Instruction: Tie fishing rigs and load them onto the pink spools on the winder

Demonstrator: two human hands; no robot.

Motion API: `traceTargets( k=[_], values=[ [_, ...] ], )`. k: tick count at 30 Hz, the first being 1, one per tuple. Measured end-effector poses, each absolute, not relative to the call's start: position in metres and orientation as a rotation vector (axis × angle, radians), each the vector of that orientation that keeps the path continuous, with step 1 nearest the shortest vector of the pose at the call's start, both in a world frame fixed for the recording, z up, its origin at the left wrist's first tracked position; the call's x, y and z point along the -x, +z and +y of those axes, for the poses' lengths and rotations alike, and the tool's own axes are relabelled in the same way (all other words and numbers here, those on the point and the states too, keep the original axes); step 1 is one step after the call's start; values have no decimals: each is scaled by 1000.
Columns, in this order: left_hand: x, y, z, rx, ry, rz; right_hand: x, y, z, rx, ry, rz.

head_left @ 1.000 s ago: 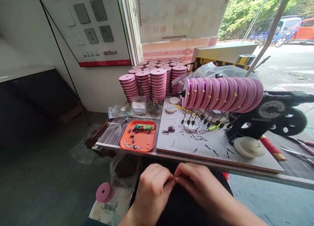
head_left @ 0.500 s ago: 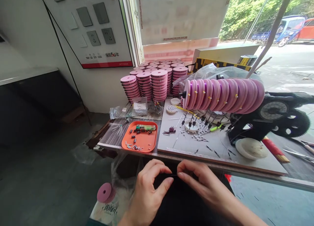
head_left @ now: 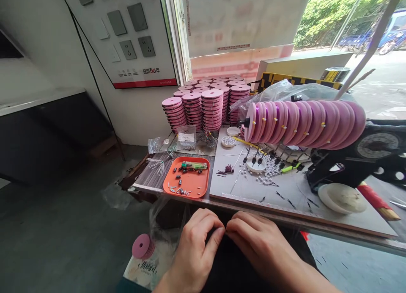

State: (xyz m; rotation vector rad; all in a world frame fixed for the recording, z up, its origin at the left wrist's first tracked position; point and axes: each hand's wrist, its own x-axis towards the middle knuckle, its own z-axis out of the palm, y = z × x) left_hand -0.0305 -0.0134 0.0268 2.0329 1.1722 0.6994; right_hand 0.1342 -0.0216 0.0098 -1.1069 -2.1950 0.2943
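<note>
Below the table's front edge, over my dark lap, my left hand (head_left: 195, 246) and my right hand (head_left: 256, 242) meet fingertip to fingertip. Both pinch something tiny between thumb and forefinger; it is too small to name. On the table (head_left: 149, 178) just beyond them lies an orange tray (head_left: 187, 183) with small dark parts and a green piece. A row of pink spools (head_left: 304, 123) hangs on a rod across a black winding machine (head_left: 364, 157) at the right.
Stacks of pink spools (head_left: 206, 104) stand at the back by the window. White beads and a white dish (head_left: 255, 165) lie on a grey board (head_left: 285, 191). A plastic bag with a pink spool (head_left: 141, 246) sits by my left knee. A white lid (head_left: 341, 197) rests at right.
My fingertips drew slightly apart half a second ago and are now pressed together again. The view has shifted a little to the left.
</note>
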Motion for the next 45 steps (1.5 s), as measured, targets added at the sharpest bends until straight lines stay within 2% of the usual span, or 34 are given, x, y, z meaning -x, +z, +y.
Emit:
traceTargets(
  k=[19,31,35,38,45],
  values=[
    [44,42,10,-2221,580,1058,-134,3,-21,1162,586,-2004],
    [35,47,6,-2293,480,1068,-132,4,-22,1170,592,-1984],
    [51,47,39,-2363,510,1251,-133,5,-23,1178,567,-1985],
    [61,44,69,-2506,404,1438,-134,5,-22,1179,566,-1989],
    [53,38,92,-2566,336,1511,-134,3,-21,1176,550,-1986]
  ],
)
